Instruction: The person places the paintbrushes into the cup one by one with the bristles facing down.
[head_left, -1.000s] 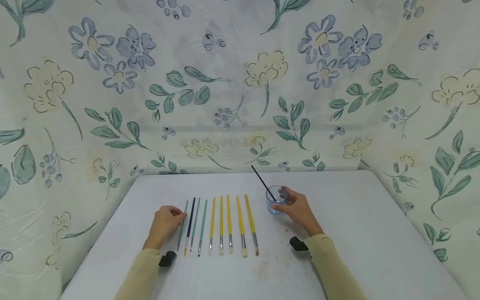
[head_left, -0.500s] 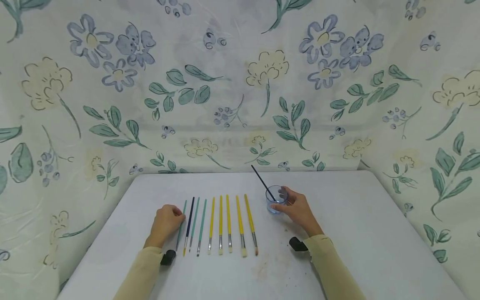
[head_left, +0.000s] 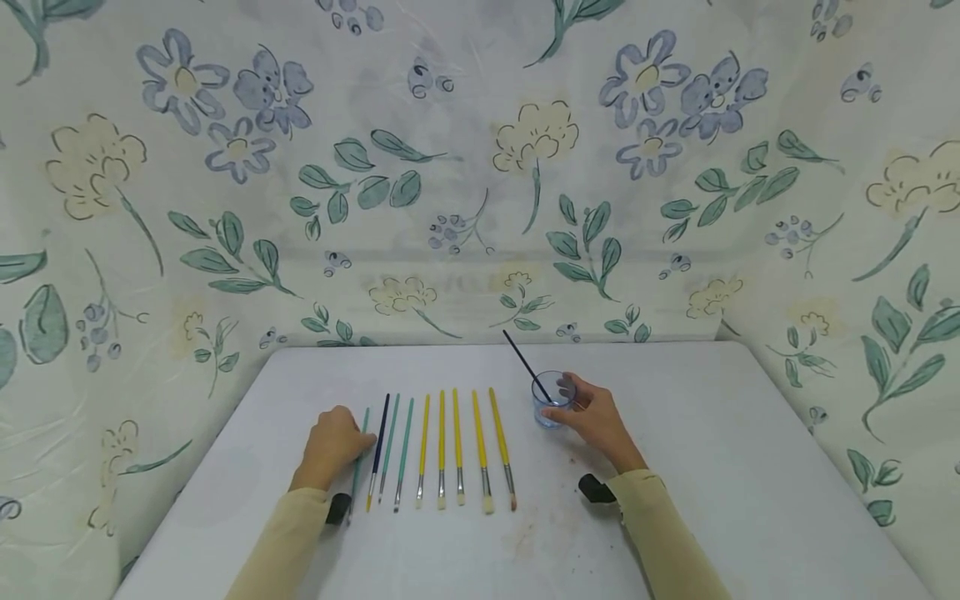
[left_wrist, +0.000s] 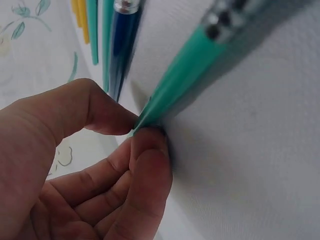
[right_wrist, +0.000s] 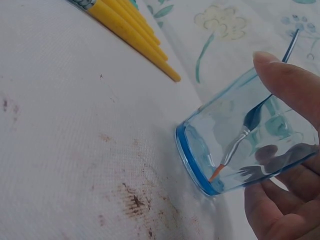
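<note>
In the head view, my left hand (head_left: 330, 442) is at the left end of a row of paintbrushes. Its thumb and forefinger pinch a green paintbrush (left_wrist: 185, 75) near the handle's tip, as the left wrist view shows; the bristles (head_left: 348, 522) point toward me. On the right, my right hand (head_left: 596, 417) grips a clear bluish glass (right_wrist: 215, 125), thumb on one side and fingers on the other. Inside leans a dark-handled paintbrush (right_wrist: 252, 117), its orange tip down at the glass's bottom. The glass stands upright on the white table (head_left: 675, 467).
Beside the green brush lie a dark blue paintbrush (head_left: 381, 442), two more green ones and several yellow paintbrushes (head_left: 442, 442), roughly parallel. Brownish specks (right_wrist: 135, 200) mark the tabletop near the glass. A floral sheet (head_left: 480, 183) hangs behind and around the table.
My left hand has shifted slightly, and the green paintbrush has slid a little toward me and to the left. My right hand and the glass stay in place.
</note>
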